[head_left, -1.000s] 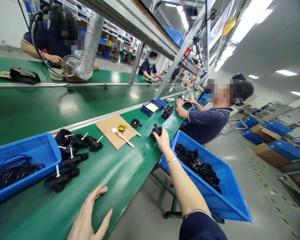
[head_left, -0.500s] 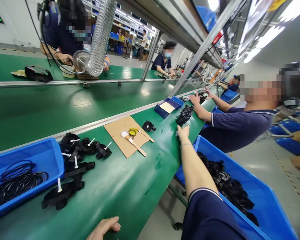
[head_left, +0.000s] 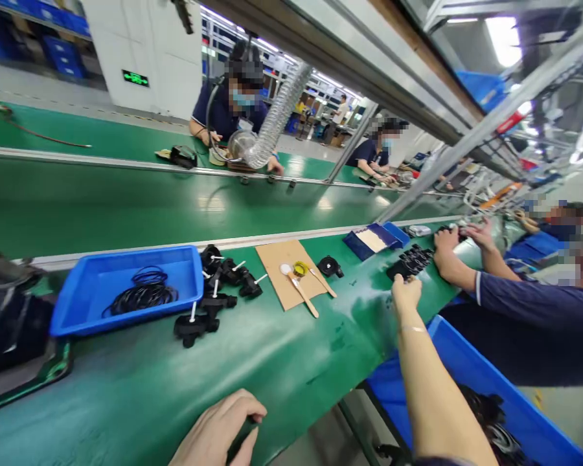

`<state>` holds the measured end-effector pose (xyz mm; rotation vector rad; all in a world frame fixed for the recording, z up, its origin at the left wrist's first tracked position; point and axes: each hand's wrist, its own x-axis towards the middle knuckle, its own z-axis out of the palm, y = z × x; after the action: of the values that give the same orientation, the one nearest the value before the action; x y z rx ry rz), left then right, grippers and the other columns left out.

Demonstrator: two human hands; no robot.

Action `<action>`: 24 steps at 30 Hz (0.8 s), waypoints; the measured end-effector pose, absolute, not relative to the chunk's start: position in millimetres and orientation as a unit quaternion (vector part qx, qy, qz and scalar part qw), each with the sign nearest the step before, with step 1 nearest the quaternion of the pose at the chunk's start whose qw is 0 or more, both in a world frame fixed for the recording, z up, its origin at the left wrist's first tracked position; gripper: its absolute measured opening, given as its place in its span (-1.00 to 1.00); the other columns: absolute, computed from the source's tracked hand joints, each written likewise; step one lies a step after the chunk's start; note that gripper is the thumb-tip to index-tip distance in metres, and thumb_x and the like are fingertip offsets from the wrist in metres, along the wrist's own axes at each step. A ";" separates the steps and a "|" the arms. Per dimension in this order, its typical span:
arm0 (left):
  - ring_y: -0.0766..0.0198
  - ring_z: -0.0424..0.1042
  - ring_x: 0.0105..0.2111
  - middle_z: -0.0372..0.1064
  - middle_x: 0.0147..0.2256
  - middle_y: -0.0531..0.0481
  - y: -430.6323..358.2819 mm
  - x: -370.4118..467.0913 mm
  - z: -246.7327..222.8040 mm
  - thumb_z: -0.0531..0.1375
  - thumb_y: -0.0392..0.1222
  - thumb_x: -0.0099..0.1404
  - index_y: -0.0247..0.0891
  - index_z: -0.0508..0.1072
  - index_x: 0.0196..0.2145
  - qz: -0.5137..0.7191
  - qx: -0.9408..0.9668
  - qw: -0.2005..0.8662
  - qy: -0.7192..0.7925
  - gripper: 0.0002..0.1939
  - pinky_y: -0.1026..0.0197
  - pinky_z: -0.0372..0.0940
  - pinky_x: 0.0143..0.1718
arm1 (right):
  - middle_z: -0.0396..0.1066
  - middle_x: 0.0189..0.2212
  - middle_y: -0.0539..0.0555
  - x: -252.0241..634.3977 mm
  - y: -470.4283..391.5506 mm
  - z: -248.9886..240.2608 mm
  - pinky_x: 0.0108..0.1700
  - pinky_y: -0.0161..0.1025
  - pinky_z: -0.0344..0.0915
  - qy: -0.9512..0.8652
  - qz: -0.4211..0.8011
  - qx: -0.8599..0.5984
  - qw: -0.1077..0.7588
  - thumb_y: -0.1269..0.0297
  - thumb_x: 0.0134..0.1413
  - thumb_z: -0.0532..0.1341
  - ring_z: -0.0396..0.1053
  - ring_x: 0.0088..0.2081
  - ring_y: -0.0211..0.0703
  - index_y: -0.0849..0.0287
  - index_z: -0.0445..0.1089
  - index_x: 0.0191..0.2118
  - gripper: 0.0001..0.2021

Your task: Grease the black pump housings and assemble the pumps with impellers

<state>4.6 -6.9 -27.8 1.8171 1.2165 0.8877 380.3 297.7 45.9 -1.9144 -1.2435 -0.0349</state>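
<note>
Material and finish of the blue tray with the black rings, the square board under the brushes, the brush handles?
Blue tray: likely moulded plastic, smooth, semi-gloss; even colour, rounded corners.
Square board: looks like cardboard or fibreboard, matte, plain tan.
Brush handles: probably bare wood, pale tan.

A factory assembly workshop. Long green worktops (head_left: 282, 349) run in parallel with metal rails along them, and several people in matching dark-blue short-sleeved shirts sit at them, at least two wearing face masks. Blue plastic trays (head_left: 126, 320) and bins hold black parts and rings. A ribbed silver exhaust duct (head_left: 284, 110) hangs over the far side, beneath metal framing (head_left: 457, 155) and bright tube lights. A green lit sign (head_left: 135, 78) is on the white wall.
</note>
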 end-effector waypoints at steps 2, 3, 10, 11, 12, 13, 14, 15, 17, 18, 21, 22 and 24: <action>0.24 0.51 -0.20 0.46 -0.20 -0.03 -8.1 2.4 -23.1 0.07 -0.40 0.28 -0.12 0.35 -0.13 0.340 0.713 0.387 0.475 -0.74 0.25 0.41 -0.15 | 0.36 0.08 0.21 345.8 276.9 41.9 0.12 0.10 0.37 -0.568 0.029 -0.705 0.424 0.14 0.33 0.15 0.39 0.07 0.00 0.23 0.31 0.14 -0.62; 0.23 0.50 -0.19 0.45 -0.19 -0.03 -9.2 1.8 -21.3 0.07 -0.41 0.28 -0.12 0.35 -0.13 0.339 0.710 0.390 0.478 -0.74 0.23 0.40 -0.14 | 0.38 0.07 0.24 325.0 262.9 39.3 0.14 0.12 0.35 -0.615 0.056 -0.665 0.419 0.14 0.35 0.10 0.39 0.07 0.01 0.23 0.31 0.14 -0.63; 0.18 0.45 -0.15 0.44 -0.17 -0.03 -15.0 3.5 -23.4 0.08 -0.41 0.27 -0.16 0.37 -0.14 0.344 0.719 0.368 0.479 -0.75 0.13 0.37 -0.07 | 0.39 0.09 0.18 151.0 152.5 35.5 0.24 -0.01 0.29 -0.927 0.145 -0.244 0.244 0.30 0.24 0.19 0.32 0.16 -0.05 0.09 0.42 0.07 -0.71; 0.18 0.44 -0.14 0.44 -0.17 -0.04 -16.7 3.0 -24.3 0.09 -0.41 0.26 -0.17 0.38 -0.14 0.342 0.725 0.362 0.476 -0.74 0.12 0.37 -0.06 | 0.35 0.12 0.22 130.2 144.1 36.1 0.24 0.02 0.29 -0.948 0.112 -0.192 0.229 0.35 0.24 0.17 0.28 0.19 -0.03 0.11 0.39 0.11 -0.67; 0.16 0.44 -0.13 0.45 -0.16 -0.05 -19.4 1.7 -24.9 0.10 -0.41 0.24 -0.18 0.38 -0.13 0.338 0.731 0.357 0.473 -0.74 0.11 0.38 -0.06 | 0.32 0.14 0.24 112.3 138.1 36.0 0.24 0.05 0.27 -0.963 0.072 -0.147 0.214 0.40 0.24 0.15 0.24 0.21 -0.01 0.11 0.36 0.14 -0.64; 0.15 0.45 -0.11 0.45 -0.14 -0.06 -23.4 -0.9 -25.1 0.13 -0.40 0.23 -0.18 0.39 -0.11 0.330 0.738 0.354 0.470 -0.72 0.10 0.39 -0.05 | 0.31 0.16 0.23 97.4 134.4 34.9 0.25 0.08 0.25 -0.973 0.032 -0.115 0.197 0.44 0.24 0.14 0.22 0.23 0.01 0.08 0.36 0.15 -0.61; 0.12 0.45 -0.09 0.45 -0.10 -0.08 -28.9 -5.0 -24.8 0.15 -0.38 0.23 -0.19 0.38 -0.07 0.318 0.748 0.351 0.465 -0.69 0.09 0.40 -0.03 | 0.30 0.18 0.21 85.4 132.4 32.8 0.25 0.11 0.23 -0.980 -0.007 -0.088 0.177 0.45 0.24 0.14 0.21 0.24 0.04 0.05 0.36 0.16 -0.60; 0.10 0.45 -0.06 0.44 -0.05 -0.11 -35.6 -11.0 -24.1 0.18 -0.35 0.23 -0.20 0.36 -0.01 0.306 0.758 0.347 0.459 -0.65 0.07 0.40 -0.01 | 0.29 0.21 0.19 75.9 131.9 29.5 0.26 0.14 0.20 -0.985 -0.041 -0.063 0.157 0.46 0.25 0.14 0.20 0.25 0.06 0.02 0.36 0.16 -0.60; 0.07 0.43 0.02 0.39 0.05 -0.17 -52.9 -29.9 -21.1 0.21 -0.29 0.25 -0.22 0.29 0.12 0.288 0.777 0.335 0.449 -0.53 0.06 0.39 0.06 | 0.28 0.25 0.17 63.1 134.5 20.3 0.26 0.19 0.17 -0.986 -0.091 -0.023 0.135 0.46 0.27 0.14 0.19 0.27 0.11 0.04 0.37 0.15 -0.62; 0.06 0.40 0.08 0.35 0.10 -0.20 -63.2 -43.1 -18.7 0.21 -0.27 0.26 -0.23 0.24 0.17 0.288 0.781 0.319 0.453 -0.47 0.06 0.37 0.11 | 0.26 0.27 0.19 58.8 137.4 15.1 0.26 0.21 0.17 -0.986 -0.103 -0.012 0.134 0.47 0.27 0.14 0.19 0.28 0.13 0.09 0.37 0.15 -0.62; 0.00 0.17 0.30 0.19 0.24 -0.30 -102.3 -97.4 -6.9 0.18 -0.28 0.31 -0.22 0.10 0.27 0.315 0.748 0.204 0.548 -0.38 -0.10 0.15 0.31 | 0.26 0.27 0.27 51.9 149.2 3.9 0.26 0.25 0.17 -0.987 -0.077 0.009 0.144 0.54 0.23 0.11 0.22 0.28 0.17 0.19 0.38 0.13 -0.61; -0.04 0.06 0.35 0.12 0.28 -0.33 -118.2 -118.9 -1.4 0.17 -0.28 0.32 -0.20 0.06 0.29 0.319 0.717 0.140 0.603 -0.36 -0.21 0.03 0.35 | 0.29 0.26 0.26 51.6 152.6 3.1 0.26 0.24 0.19 -0.987 -0.046 0.015 0.152 0.54 0.22 0.11 0.24 0.28 0.15 0.18 0.40 0.11 -0.62; -0.14 -0.07 0.40 0.01 0.33 -0.38 -153.3 -163.2 10.4 0.17 -0.26 0.33 -0.20 0.03 0.31 0.305 0.616 -0.001 0.726 -0.34 -0.37 -0.14 0.36 | 0.36 0.20 0.23 53.7 155.4 7.2 0.25 0.23 0.22 -0.982 0.029 0.003 0.186 0.45 0.20 0.18 0.26 0.27 0.16 0.11 0.44 0.03 -0.70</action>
<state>-163.2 -153.3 10.4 1.9366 2.2836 0.9583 53.7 155.4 7.2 0.0071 -2.7660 0.0813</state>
